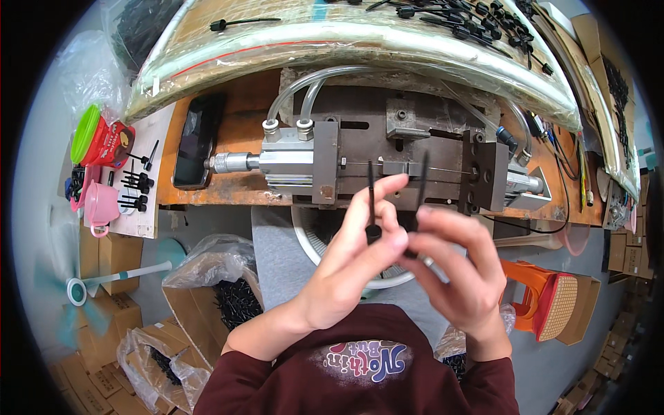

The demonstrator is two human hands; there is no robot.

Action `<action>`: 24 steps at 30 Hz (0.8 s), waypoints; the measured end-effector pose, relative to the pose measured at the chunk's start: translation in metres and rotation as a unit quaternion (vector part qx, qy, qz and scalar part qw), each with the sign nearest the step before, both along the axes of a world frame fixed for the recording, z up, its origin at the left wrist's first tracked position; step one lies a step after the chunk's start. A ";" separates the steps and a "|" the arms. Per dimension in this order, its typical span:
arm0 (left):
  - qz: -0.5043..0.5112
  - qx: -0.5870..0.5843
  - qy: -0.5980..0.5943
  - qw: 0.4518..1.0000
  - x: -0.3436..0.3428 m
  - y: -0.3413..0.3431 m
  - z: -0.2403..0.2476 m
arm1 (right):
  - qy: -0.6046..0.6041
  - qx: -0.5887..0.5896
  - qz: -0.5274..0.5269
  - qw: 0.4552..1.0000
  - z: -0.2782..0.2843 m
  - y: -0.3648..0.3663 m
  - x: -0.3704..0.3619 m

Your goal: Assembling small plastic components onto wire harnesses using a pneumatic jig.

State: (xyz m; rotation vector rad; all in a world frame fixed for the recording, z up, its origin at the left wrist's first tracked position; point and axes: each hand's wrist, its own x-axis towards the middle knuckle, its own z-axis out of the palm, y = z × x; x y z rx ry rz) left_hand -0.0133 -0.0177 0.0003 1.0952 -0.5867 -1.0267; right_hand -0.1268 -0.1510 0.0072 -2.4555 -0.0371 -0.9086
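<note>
In front of the metal fixture [394, 166], my left hand [346, 266] holds a thin black stem with a thick head [371, 200], pointing up, between thumb and fingers. Close beside it, my right hand [460, 266] pinches a second black stem [423, 176], also upright and a little blurred. The hands nearly touch at the fingertips, and the lower end of the right stem is partly hidden by my fingers. The fixture carries dark plates, a silver cylinder [287, 162] on the left and another [523, 181] on the right.
A film-covered raised board [332, 45] carries several loose black stemmed parts [463, 21]. A phone [197, 138], a pink cup [102, 206] and a red-green tub [104, 138] stand left. An orange stool [536, 297] is right; a box of black parts [235, 304] sits below left.
</note>
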 end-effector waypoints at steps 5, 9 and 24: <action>-0.001 -0.035 0.011 0.999 0.002 0.014 -0.004 | 0.105 -0.025 -0.052 0.993 -0.021 -0.006 0.008; 0.018 -0.049 -0.120 0.991 0.010 0.018 0.002 | 0.143 -0.112 -0.085 0.980 -0.017 -0.007 0.018; 0.166 0.011 -0.566 0.807 0.026 0.012 0.004 | 0.048 -0.155 -0.052 0.985 0.062 -0.056 0.081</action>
